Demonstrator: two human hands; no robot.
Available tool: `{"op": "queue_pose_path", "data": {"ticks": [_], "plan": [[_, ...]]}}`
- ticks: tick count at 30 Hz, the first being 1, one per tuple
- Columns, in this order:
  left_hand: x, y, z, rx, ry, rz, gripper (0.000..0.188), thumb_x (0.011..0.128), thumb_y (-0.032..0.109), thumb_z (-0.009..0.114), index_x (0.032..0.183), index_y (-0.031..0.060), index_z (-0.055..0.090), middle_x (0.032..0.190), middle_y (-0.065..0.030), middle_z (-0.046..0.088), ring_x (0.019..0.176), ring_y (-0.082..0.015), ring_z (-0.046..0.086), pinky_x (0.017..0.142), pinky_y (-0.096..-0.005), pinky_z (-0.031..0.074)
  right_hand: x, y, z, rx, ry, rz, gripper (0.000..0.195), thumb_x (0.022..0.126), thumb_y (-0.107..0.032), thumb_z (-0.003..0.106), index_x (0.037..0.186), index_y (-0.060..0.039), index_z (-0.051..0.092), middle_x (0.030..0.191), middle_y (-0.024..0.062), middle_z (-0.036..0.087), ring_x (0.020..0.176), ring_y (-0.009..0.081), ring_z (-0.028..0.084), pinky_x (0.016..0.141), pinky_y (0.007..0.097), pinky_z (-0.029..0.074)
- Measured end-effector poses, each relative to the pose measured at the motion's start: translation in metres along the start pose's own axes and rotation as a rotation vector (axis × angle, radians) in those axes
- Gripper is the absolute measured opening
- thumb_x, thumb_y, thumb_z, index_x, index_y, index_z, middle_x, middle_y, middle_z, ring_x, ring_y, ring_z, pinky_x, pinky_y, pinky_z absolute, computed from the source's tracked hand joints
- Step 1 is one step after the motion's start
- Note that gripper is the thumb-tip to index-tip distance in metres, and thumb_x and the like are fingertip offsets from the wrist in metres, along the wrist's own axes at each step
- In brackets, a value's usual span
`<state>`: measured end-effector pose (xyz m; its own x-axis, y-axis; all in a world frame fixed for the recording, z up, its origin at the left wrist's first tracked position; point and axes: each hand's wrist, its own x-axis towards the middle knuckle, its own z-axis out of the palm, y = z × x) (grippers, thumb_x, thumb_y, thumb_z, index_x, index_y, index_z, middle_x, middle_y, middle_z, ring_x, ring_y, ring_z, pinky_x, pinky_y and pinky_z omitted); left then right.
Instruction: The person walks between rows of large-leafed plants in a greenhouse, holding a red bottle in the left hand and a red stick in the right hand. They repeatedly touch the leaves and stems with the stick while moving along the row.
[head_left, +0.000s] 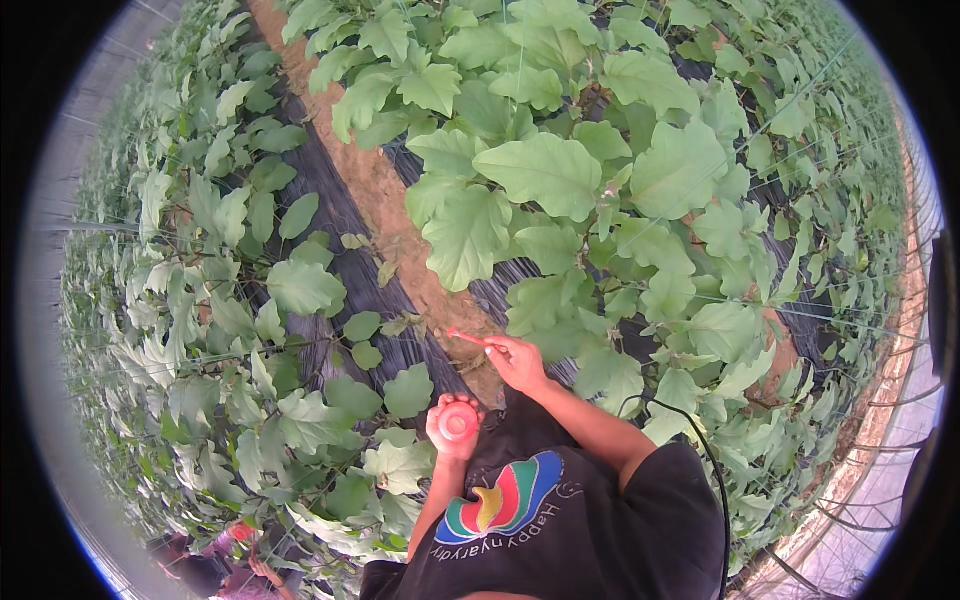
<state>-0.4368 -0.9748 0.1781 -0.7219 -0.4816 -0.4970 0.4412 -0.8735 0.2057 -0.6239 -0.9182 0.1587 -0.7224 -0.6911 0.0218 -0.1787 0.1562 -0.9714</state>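
My left hand (442, 442) is wrapped around a small pinkish-red round container (458, 421), with its circular top turned up toward me. Between the thumb and fingers of my right hand (519, 364) is a thin red stick-like tool (469, 337). Its tip points left over the soil path and touches no plant that I can see; the exact kind of tip is too small to tell. Broad lobed leaves of an eggplant plant (540, 176) rise just beyond my right hand. Smaller eggplant leaves (409, 391) stand beside my left hand.
A bare soil path (405, 225) runs between rows with black plastic mulch (330, 195). Thin green support strings (795, 101) cross the plants. A black cable (709, 442) hangs by my right side. At lower left another person (202, 562) is near a red object (241, 531).
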Motion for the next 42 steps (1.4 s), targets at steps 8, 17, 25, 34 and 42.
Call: {"op": "queue_pose_path", "data": {"ticks": [8, 17, 25, 34, 42], "plan": [[0.026, 0.017, 0.029, 0.033, 0.021, 0.110, 0.026, 0.085, 0.036, 0.049, 0.093, 0.0134, 0.060, 0.097, -0.0076, 0.062, 0.094, -0.0287, 0.057, 0.072, -0.0437, 0.049, 0.072, -0.004, 0.007, 0.031, -0.159, -0.029, 0.022, 0.087, -0.023, 0.065, 0.100, -0.0058, 0.068, 0.077, 0.0107, 0.069, 0.064, 0.0219, 0.068, 0.059, 0.0319, 0.052], [0.054, 0.025, 0.048, 0.033, 0.056, 0.134, 0.024, 0.084, 0.034, 0.050, 0.092, 0.0139, 0.060, 0.096, -0.0081, 0.062, 0.093, -0.0279, 0.059, 0.073, -0.0443, 0.050, 0.151, -0.044, -0.032, -0.003, -0.130, -0.252, 0.017, 0.086, -0.017, 0.067, 0.097, -0.0041, 0.068, 0.075, 0.0087, 0.068, 0.064, 0.0179, 0.066, 0.059, 0.0290, 0.052], [0.112, 0.058, 0.053, -0.017, 0.016, 0.007, 0.021, 0.082, 0.027, 0.050, 0.091, 0.0107, 0.059, 0.093, -0.0104, 0.063, 0.089, -0.0307, 0.061, 0.068, -0.0456, 0.051, 0.174, -0.042, -0.118, 0.195, 0.057, -0.038, 0.022, 0.095, -0.015, 0.055, 0.101, 0.0056, 0.063, 0.077, 0.0099, 0.066, 0.067, 0.0150, 0.064, 0.065, 0.0263, 0.051], [0.186, 0.112, 0.070, -0.035, -0.103, -0.219, 0.019, 0.083, 0.022, 0.050, 0.090, 0.0051, 0.056, 0.093, -0.0172, 0.060, 0.089, -0.0370, 0.061, 0.069, -0.0473, 0.056, 0.173, -0.078, -0.108, 0.371, 0.534, 0.015, 0.035, 0.101, -0.026, 0.045, 0.112, 0.0055, 0.054, 0.086, 0.0166, 0.067, 0.069, 0.0207, 0.065, 0.066, 0.0332, 0.055], [0.226, 0.184, 0.056, 0.007, -0.028, -0.397, 0.018, 0.083, 0.022, 0.050, 0.089, 0.0063, 0.057, 0.091, -0.0160, 0.062, 0.088, -0.0355, 0.061, 0.080, -0.0442, 0.050, 0.190, -0.134, -0.108, -0.775, 0.646, 0.032, 0.028, 0.097, -0.022, 0.056, 0.110, 0.0012, 0.064, 0.088, 0.0117, 0.068, 0.074, 0.0156, 0.064, 0.070, 0.0269, 0.050]]}}
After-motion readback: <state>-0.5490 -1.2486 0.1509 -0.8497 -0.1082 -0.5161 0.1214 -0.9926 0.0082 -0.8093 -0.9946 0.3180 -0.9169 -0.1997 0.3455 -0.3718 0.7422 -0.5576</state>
